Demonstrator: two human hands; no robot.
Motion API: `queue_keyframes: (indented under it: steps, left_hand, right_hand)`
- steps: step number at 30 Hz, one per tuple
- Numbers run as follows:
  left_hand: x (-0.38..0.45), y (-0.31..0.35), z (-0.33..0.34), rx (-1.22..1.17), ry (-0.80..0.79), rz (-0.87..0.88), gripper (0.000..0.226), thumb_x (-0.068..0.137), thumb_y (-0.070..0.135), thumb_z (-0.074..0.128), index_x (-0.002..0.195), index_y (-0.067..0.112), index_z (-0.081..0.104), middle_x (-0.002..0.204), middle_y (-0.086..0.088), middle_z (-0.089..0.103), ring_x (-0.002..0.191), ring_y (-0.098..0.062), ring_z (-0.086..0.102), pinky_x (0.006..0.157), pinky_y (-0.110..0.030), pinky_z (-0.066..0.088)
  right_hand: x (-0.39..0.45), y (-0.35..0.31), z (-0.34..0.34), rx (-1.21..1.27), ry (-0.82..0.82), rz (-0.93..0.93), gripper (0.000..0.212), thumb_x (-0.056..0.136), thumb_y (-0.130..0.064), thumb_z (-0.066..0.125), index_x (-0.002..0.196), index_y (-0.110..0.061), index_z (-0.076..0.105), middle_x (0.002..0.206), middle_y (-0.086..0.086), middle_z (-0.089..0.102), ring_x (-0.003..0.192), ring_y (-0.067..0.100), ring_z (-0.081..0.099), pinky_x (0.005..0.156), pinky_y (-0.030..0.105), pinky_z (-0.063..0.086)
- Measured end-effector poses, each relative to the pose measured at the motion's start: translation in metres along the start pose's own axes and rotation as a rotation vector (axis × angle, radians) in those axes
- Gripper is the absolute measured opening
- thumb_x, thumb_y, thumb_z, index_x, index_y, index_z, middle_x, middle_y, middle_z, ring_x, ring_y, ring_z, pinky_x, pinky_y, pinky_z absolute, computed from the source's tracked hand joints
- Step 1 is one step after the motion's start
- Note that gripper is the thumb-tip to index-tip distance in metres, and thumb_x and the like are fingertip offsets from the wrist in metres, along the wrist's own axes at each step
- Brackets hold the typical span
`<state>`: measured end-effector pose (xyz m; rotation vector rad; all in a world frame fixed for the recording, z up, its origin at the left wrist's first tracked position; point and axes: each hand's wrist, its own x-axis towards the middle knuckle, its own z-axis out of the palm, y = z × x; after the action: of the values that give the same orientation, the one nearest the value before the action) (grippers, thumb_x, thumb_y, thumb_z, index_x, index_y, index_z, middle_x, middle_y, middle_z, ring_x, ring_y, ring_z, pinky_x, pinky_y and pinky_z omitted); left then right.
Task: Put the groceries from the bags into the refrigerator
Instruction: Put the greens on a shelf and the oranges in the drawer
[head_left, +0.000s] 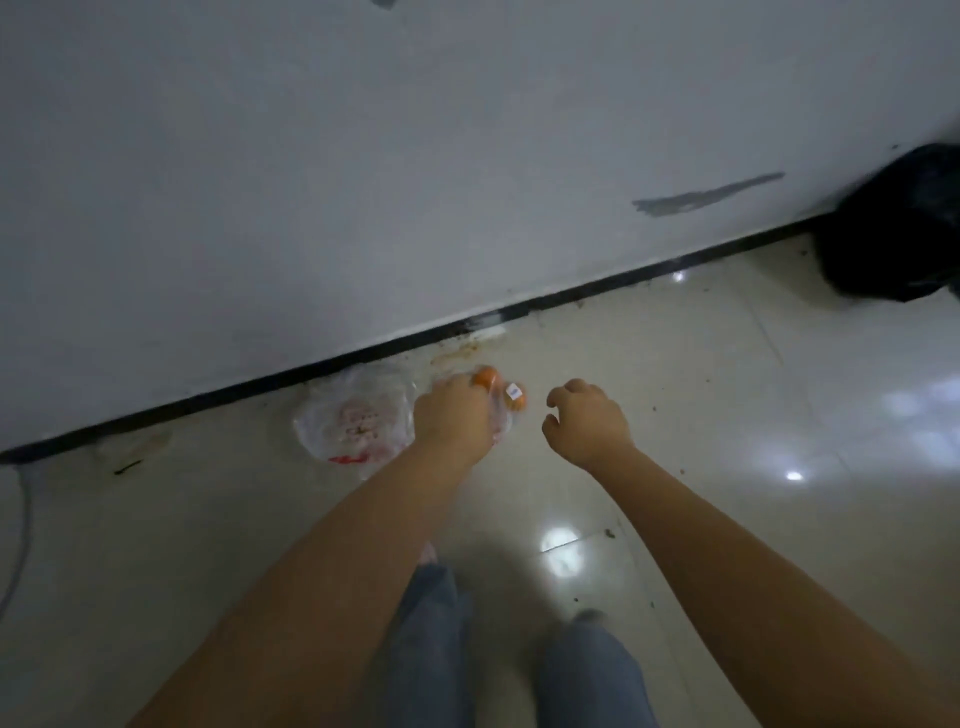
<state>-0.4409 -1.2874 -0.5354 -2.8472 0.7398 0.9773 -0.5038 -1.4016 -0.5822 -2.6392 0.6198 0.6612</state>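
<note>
Little looked done: the left hand had its grip clamped on oranges (in clear wrap), the plastic bag just left of that grip, right hand loosely curled, empty, no refrigerator visible.

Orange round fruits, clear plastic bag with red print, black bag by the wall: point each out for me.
Orange round fruits (488, 376): head view, on the fruit showing above the left hand (453, 415).
Clear plastic bag with red print (353, 415): head view, its printed middle.
Black bag (898, 228): head view, its crumpled front.
</note>
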Motion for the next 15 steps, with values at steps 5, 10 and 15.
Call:
queue_keyframes:
  steps: [5,10,15]
  left_hand:
    - [0.139,-0.04,0.073,0.109,-0.096,0.012,0.041,0.096,0.025,0.046,0.133,0.007,0.047,0.135,-0.013,0.048,0.125,-0.028,0.047,0.103,-0.035,0.04]
    - [0.269,-0.08,0.193,0.189,-0.118,-0.013,0.037,0.094,0.02,0.048,0.129,0.008,0.05,0.132,-0.013,0.047,0.123,-0.028,0.046,0.099,-0.036,0.041]
    - [0.369,-0.11,0.299,0.233,-0.087,0.01,0.032,0.094,0.014,0.046,0.125,0.007,0.052,0.128,-0.013,0.049,0.121,-0.029,0.046,0.094,-0.036,0.043]
  right_hand:
    - [0.122,0.001,0.094,-0.029,-0.116,-0.021,0.037,0.09,-0.018,0.045,0.125,-0.007,0.05,0.136,0.013,0.046,0.121,0.031,0.045,0.096,0.036,0.041]
    - [0.242,0.026,0.22,-0.015,-0.109,-0.06,0.033,0.089,-0.017,0.047,0.119,-0.007,0.056,0.134,0.012,0.049,0.12,0.031,0.047,0.097,0.038,0.042]
    - [0.344,0.046,0.333,-0.21,-0.136,-0.264,0.04,0.091,-0.016,0.042,0.131,-0.01,0.047,0.145,0.013,0.038,0.138,0.03,0.026,0.114,0.042,0.022]
